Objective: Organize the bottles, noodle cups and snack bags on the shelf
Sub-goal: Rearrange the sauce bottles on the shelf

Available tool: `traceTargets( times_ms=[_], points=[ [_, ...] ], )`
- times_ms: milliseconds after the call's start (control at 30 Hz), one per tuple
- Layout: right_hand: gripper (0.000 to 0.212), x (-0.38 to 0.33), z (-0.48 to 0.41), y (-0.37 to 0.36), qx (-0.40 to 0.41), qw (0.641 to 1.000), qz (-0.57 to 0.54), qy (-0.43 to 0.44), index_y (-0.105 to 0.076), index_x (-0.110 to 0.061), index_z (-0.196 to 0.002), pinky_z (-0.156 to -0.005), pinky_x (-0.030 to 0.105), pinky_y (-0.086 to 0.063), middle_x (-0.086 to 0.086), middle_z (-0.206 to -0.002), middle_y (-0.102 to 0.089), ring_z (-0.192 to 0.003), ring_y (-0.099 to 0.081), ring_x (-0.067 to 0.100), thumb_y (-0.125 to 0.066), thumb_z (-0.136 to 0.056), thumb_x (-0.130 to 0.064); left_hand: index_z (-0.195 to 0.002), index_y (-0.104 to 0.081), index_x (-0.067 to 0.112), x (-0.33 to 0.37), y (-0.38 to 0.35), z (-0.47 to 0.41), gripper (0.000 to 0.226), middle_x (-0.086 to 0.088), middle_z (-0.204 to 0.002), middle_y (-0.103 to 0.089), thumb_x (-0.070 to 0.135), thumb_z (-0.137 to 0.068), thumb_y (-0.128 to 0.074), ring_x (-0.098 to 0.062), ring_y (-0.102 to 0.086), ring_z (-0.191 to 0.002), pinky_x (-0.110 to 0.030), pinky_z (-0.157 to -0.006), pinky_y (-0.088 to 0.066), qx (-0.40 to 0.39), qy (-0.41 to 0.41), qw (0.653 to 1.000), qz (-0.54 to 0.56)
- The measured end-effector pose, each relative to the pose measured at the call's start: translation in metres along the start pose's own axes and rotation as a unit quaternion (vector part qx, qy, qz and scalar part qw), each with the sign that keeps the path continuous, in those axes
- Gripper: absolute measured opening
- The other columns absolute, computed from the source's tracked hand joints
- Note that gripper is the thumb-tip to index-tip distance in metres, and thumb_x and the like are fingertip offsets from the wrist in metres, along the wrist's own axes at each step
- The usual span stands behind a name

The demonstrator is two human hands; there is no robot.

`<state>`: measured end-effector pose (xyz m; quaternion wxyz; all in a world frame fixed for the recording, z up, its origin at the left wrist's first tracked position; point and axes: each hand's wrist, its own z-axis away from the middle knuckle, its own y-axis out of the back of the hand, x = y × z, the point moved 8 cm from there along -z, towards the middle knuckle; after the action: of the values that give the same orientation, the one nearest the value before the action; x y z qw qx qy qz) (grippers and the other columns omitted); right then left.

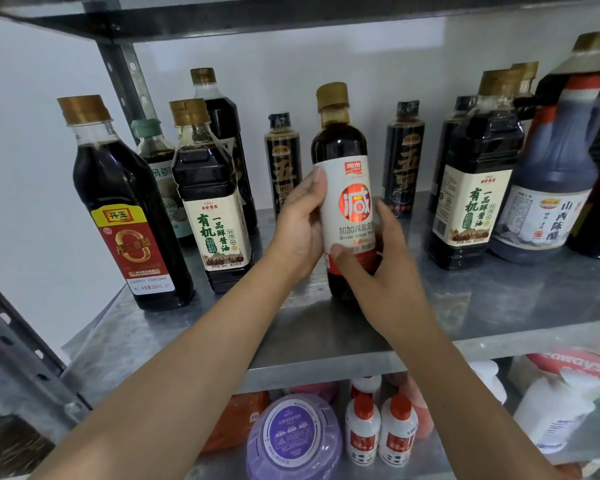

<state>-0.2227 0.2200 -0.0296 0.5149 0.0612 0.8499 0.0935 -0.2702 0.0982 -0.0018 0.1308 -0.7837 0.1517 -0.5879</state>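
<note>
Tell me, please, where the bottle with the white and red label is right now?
In the head view, the white-and-red-label bottle stands mid-shelf, held by the left hand and right hand, between two slim black bottles.

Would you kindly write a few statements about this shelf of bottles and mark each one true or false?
1. Both hands hold the white-labelled bottle. True: the left hand and right hand wrap its sides.
2. The held bottle lies on its side. False: it is upright.
3. The vinegar bottle with the red label stands at the left end of the shelf. True.
4. The held bottle has a green cap. False: its cap is gold-brown.
5. The lower shelf holds nothing. False: small red-capped bottles and a purple lid show there.
</note>
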Motion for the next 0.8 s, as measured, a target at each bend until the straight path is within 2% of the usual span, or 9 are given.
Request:
traceTargets(
  times_ms=[67, 133, 200, 300, 367, 467, 533, 633, 800],
  points=[
    [0.062, -0.001, 0.001, 0.003, 0.009, 1.0, 0.001, 0.0, -0.036, -0.05, -0.132, -0.074, -0.006, -0.038, -0.042, -0.104, -0.048, -0.095, -0.047, -0.032, -0.071, -0.091, -0.02, -0.135, -0.05, 0.001, 0.0, -0.004, 0.0, 0.051, -0.026, -0.137, -0.053, 0.03, -0.093, -0.047, -0.04, -0.051, -0.128, -0.053, -0.112, -0.04, -0.04, -0.014, 0.999, 0.012],
    [0.063, -0.002, 0.002, 0.005, 0.024, 1.0, 0.009, -0.005, -0.037, -0.058, -0.117, -0.075, -0.007, -0.038, -0.042, -0.102, -0.051, -0.096, -0.048, -0.031, -0.075, -0.088, -0.017, -0.132, -0.052, 0.008, 0.002, -0.011, 0.002, 0.047, -0.019, -0.13, -0.059, 0.032, -0.093, -0.045, -0.033, -0.055, -0.123, -0.046, -0.109, -0.044, -0.074, -0.019, 0.997, -0.001],
    [0.065, -0.003, 0.004, 0.008, 0.043, 0.999, 0.02, -0.006, -0.042, -0.052, -0.128, -0.076, -0.006, -0.039, -0.034, -0.113, -0.054, -0.101, -0.049, -0.027, -0.078, -0.084, -0.021, -0.132, -0.054, 0.011, 0.004, -0.014, 0.005, 0.053, -0.01, -0.123, -0.067, 0.042, -0.09, -0.059, -0.026, -0.061, -0.118, -0.041, -0.103, -0.051, -0.093, -0.024, 0.995, -0.019],
    [0.075, -0.006, 0.006, 0.01, 0.062, 0.997, 0.039, -0.009, -0.04, -0.037, -0.144, -0.075, -0.005, -0.039, -0.023, -0.124, -0.051, -0.1, -0.047, -0.026, -0.08, -0.083, -0.025, -0.135, -0.052, 0.01, 0.004, -0.017, 0.006, 0.091, -0.009, -0.124, -0.068, 0.06, -0.066, -0.082, -0.026, -0.064, -0.116, -0.041, -0.097, -0.055, -0.105, -0.026, 0.991, -0.084],
    [0.069, -0.008, 0.006, 0.012, 0.064, 0.996, 0.056, -0.014, -0.044, -0.036, -0.141, -0.074, 0.002, -0.042, -0.02, -0.122, -0.054, -0.099, -0.052, -0.017, -0.08, -0.083, -0.026, -0.133, -0.053, 0.014, 0.002, -0.018, 0.007, 0.091, -0.008, -0.121, -0.07, 0.059, -0.061, -0.086, -0.026, -0.066, -0.115, -0.038, -0.093, -0.056, -0.105, -0.022, 0.989, -0.102],
    [0.043, -0.009, 0.002, 0.013, 0.048, 0.994, 0.096, -0.024, -0.056, -0.032, -0.12, -0.07, 0.011, -0.045, -0.013, -0.109, -0.066, -0.091, -0.061, -0.005, -0.078, -0.084, -0.025, -0.137, -0.052, 0.01, 0.003, -0.018, 0.007, 0.098, -0.014, -0.126, -0.067, 0.062, -0.061, -0.085, -0.03, -0.064, -0.119, -0.04, -0.097, -0.054, -0.104, -0.026, 0.988, -0.109],
    [0.042, -0.01, -0.001, 0.015, 0.033, 0.99, 0.131, -0.034, -0.057, -0.024, -0.121, -0.07, 0.013, -0.045, -0.006, -0.108, -0.069, -0.091, -0.063, 0.005, -0.077, -0.085, -0.025, -0.14, -0.05, 0.009, 0.004, -0.019, 0.008, 0.101, -0.014, -0.128, -0.067, 0.063, -0.061, -0.084, -0.029, -0.064, -0.119, -0.039, -0.096, -0.054, -0.108, -0.028, 0.987, -0.117],
    [0.049, -0.012, -0.003, 0.015, 0.015, 0.982, 0.178, -0.058, -0.051, -0.018, -0.129, -0.076, 0.023, -0.049, 0.0, -0.114, -0.068, -0.099, -0.065, 0.016, -0.075, -0.087, -0.029, -0.136, -0.052, 0.015, 0.003, -0.019, 0.008, 0.088, -0.007, -0.126, -0.069, 0.062, -0.067, -0.08, -0.025, -0.065, -0.119, -0.035, -0.095, -0.055, -0.114, -0.027, 0.984, -0.134],
    [0.054, -0.014, -0.007, 0.013, -0.006, 0.973, 0.215, -0.078, -0.049, -0.018, -0.129, -0.081, 0.025, -0.048, 0.0, -0.119, -0.066, -0.109, -0.064, 0.02, -0.078, -0.085, -0.03, -0.123, -0.058, 0.028, 0.005, -0.015, 0.006, 0.03, 0.008, -0.112, -0.074, 0.04, -0.095, -0.057, -0.011, -0.069, -0.11, -0.027, -0.089, -0.056, -0.1, -0.035, 0.98, -0.167]
  ],
)
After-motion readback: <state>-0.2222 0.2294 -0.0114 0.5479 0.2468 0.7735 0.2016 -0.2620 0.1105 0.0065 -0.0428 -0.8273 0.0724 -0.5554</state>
